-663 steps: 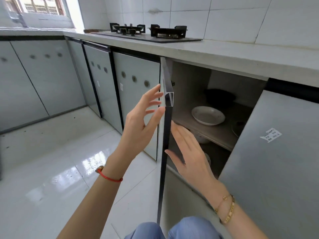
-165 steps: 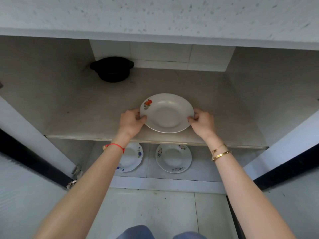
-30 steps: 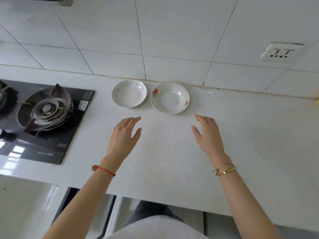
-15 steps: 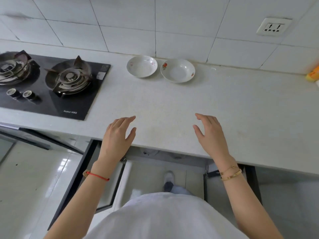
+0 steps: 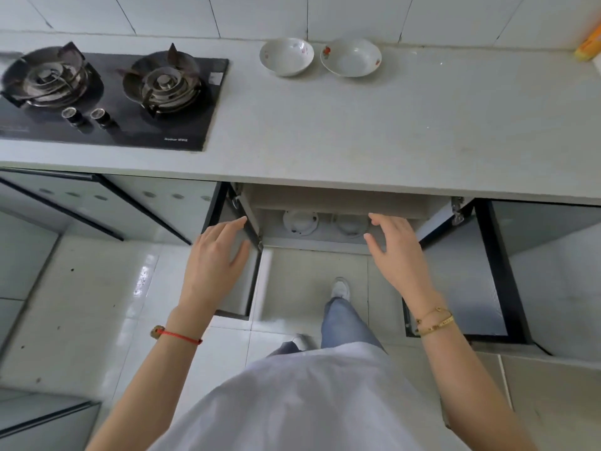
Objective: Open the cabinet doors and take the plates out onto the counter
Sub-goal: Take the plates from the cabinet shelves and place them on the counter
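Two white plates stand side by side at the back of the counter: the left plate and the right plate with red fruit marks. Below the counter edge the cabinet is open, its left door and right door swung out. Two more plates lie on the cabinet floor, one at the left and one at the right, partly hidden by the shelf. My left hand and my right hand hang empty in front of the opening, fingers apart.
A black two-burner gas hob fills the counter's left part. A yellow object sits at the far right edge. Closed cabinet doors run to the left. My legs and shoe stand on the tiled floor between the open doors.
Both empty hands have dropped from above the counter to below its edge, in front of the open cabinet. The view has tilted down, and the lower plates have come into sight.
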